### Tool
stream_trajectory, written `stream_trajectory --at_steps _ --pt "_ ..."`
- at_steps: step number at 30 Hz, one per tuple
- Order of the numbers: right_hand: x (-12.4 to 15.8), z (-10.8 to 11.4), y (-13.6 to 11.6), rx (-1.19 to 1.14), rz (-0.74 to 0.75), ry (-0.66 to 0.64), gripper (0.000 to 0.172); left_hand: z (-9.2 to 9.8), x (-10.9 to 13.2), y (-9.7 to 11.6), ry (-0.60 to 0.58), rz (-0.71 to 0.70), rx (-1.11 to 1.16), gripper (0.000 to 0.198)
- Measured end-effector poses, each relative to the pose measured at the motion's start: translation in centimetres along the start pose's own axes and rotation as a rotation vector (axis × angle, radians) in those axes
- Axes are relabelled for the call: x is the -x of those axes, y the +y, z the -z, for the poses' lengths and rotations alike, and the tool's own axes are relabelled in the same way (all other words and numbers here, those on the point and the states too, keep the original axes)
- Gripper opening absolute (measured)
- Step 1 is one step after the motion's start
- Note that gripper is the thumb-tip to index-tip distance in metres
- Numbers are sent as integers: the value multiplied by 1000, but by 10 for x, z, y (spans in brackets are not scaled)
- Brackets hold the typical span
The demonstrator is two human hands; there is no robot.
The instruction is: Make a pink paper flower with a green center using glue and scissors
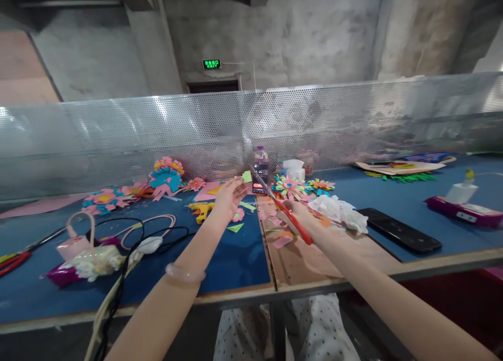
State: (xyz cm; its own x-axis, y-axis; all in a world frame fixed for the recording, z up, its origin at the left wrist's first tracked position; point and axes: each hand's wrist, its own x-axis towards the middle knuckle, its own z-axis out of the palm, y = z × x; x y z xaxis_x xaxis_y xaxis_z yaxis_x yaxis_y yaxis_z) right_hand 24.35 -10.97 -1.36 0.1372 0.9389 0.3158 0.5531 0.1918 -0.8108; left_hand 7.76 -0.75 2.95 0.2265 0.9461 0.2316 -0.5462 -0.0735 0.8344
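My left hand (231, 194), a bracelet on its wrist, pinches a small piece of light green paper (246, 177) above the table. Red-handled scissors (293, 220) are in my right hand (295, 212), their blades pointing up and left toward the green paper. Whether the blades touch the paper, I cannot tell. Below my hands lie green paper scraps (236, 228) and a pink paper flower (238, 215). A yellow glue gun (201, 211) rests just left of my left hand. Behind the scissors stands a bottle with a purple cap (260, 148), partly covered by a phone screen.
Paper flowers (167, 177) line the back, before a perforated metal screen (314, 125). Cables and a purple power strip (65, 273) lie left, with other scissors (15, 262). Rightward are crumpled white tissue (340, 212), a black phone (398, 229) and another purple strip (463, 212).
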Motion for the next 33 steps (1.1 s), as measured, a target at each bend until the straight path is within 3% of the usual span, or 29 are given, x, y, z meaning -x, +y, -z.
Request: stream_trajectory --at_steps 10,33 --pt "9 -5 -18 4 43 -2 13 -3 4 -1 27 -86 -16 17" --pt "11 -2 -10 -126 69 -37 11 -16 15 -16 -104 -156 43 10"
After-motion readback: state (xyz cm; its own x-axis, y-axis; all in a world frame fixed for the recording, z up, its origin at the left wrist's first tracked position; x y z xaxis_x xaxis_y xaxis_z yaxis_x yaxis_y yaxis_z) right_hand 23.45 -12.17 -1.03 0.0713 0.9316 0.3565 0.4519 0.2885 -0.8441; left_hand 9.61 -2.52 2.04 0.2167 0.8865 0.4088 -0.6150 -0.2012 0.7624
